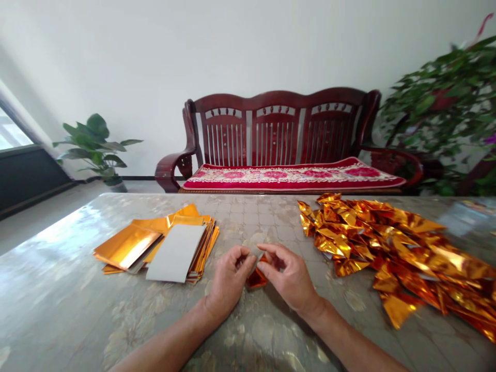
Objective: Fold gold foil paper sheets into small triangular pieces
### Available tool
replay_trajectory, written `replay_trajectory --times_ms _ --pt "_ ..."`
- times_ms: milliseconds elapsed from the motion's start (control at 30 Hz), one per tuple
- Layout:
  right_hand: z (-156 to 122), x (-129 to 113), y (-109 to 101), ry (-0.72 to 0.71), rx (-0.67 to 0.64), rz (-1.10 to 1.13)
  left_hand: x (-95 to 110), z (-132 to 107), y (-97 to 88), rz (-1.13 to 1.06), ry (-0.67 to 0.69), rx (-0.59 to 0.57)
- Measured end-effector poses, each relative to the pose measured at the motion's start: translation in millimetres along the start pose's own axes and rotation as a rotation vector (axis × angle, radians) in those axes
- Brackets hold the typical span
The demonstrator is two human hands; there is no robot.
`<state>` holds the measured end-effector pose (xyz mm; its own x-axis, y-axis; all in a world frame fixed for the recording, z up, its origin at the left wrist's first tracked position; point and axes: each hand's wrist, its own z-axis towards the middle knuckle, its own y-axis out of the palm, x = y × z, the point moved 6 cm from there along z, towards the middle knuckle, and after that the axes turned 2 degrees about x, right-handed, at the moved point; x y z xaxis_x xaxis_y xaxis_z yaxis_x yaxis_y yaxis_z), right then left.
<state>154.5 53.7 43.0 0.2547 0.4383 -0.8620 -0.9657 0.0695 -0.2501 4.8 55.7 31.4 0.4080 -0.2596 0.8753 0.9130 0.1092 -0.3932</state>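
Between my two hands is a small sheet of gold foil paper [256,279], partly folded, its grey back showing at the top. My left hand [230,274] pinches its left side between thumb and fingers. On the other side, the thumb and forefinger of my right hand [289,276] are closed on its right edge. My fingers cover much of the paper. To the left lies a stack of flat foil sheets [176,253], some gold side up, one grey side up on top. A heap of folded gold foil pieces [372,237] spreads out on the right.
A patterned, shiny cover lies over the table [163,320]. Clear plastic [467,217] rests at the right, behind the heap. Past the far edge stand a dark red wooden bench [275,129] with a floral cushion, and potted plants [96,144] at the sides.
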Motion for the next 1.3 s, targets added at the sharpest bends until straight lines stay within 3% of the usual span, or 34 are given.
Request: replay_trajectory --times_ms 333,467,733,1300 --pt "0.1 5.9 -0.3 0.023 -0.001 -0.016 2.3 1.2 2.8 -0.035 -0.038 -0.019" --pt "0.1 7.3 -1.0 0.048 -0.023 0.012 -1.7 1.3 7.7 -0.046 -0.075 -0.076" --pt "-3.6 -5.2 -0.4 -0.202 -0.102 -0.305 -14.5 2.9 8.1 -0.102 -0.1 -0.033" --pt "-2.5 0.8 -2.6 -0.111 0.012 -0.236 -7.7 4.9 8.8 -0.077 -0.106 -0.053"
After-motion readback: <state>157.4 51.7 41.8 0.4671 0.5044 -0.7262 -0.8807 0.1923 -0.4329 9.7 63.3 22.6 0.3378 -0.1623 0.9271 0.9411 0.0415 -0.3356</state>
